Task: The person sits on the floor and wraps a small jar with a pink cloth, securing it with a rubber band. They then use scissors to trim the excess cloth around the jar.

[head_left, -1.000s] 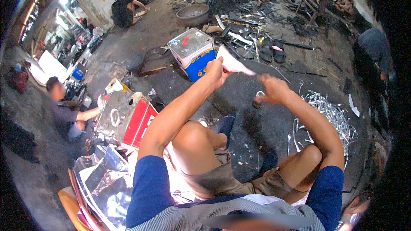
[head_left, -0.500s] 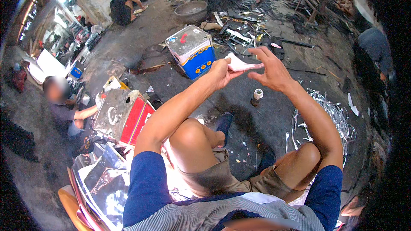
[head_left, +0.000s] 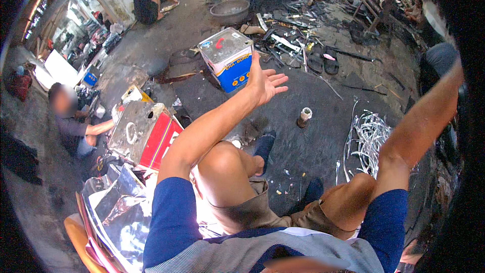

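Observation:
My left hand (head_left: 263,85) is open in front of me, palm turned to the right and fingers apart, with nothing in it. It hangs just in front of a square blue and white tin (head_left: 226,55) with a worn grey top. My right forearm (head_left: 422,114) stretches far to the right, and its hand is lost past the dark rim of the picture. On the floor between my arms stands a small pale jar (head_left: 304,117). A tangle of shiny silvery strips (head_left: 370,139) lies below my right forearm.
Left of my knee sits a red and grey tin (head_left: 136,134), near a person (head_left: 73,121) reaching to it. Silvery sheets (head_left: 124,207) lie beside my left arm. Farther off are a round grey basin (head_left: 230,14), dark scraps (head_left: 288,30), black sandals (head_left: 323,63) and several other people.
The pale pinkish piece has left my left hand, which now is spread open. My right hand has swung from beside it far to the right, out of the picture.

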Action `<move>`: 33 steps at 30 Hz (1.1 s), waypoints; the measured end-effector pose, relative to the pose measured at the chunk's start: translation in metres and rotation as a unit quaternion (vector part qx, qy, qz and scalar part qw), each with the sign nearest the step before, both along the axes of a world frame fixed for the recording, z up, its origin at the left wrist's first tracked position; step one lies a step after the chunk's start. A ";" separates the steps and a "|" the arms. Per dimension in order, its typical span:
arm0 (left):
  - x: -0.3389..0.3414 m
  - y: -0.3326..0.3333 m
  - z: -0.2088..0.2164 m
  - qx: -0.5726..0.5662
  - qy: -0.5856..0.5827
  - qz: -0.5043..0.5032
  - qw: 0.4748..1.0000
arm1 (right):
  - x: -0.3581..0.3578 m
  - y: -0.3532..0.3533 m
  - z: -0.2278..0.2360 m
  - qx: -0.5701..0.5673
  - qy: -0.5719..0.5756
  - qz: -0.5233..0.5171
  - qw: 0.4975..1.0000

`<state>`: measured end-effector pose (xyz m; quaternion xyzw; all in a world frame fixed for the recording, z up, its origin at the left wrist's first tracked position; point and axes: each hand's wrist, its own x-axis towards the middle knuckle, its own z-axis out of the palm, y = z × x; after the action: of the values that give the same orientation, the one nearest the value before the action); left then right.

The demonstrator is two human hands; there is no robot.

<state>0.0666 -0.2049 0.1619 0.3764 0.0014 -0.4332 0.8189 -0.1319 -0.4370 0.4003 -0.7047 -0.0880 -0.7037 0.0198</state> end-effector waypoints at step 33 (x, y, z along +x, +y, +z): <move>-0.070 -0.027 0.036 -0.103 -0.210 -0.182 0.955 | 0.006 0.102 -0.142 -0.025 0.317 0.145 0.937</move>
<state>-0.0029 -0.2317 0.1983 0.3664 -0.2838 -0.4836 0.7425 -0.1261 -0.3346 0.2587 -0.8709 -0.1960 -0.4312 0.1313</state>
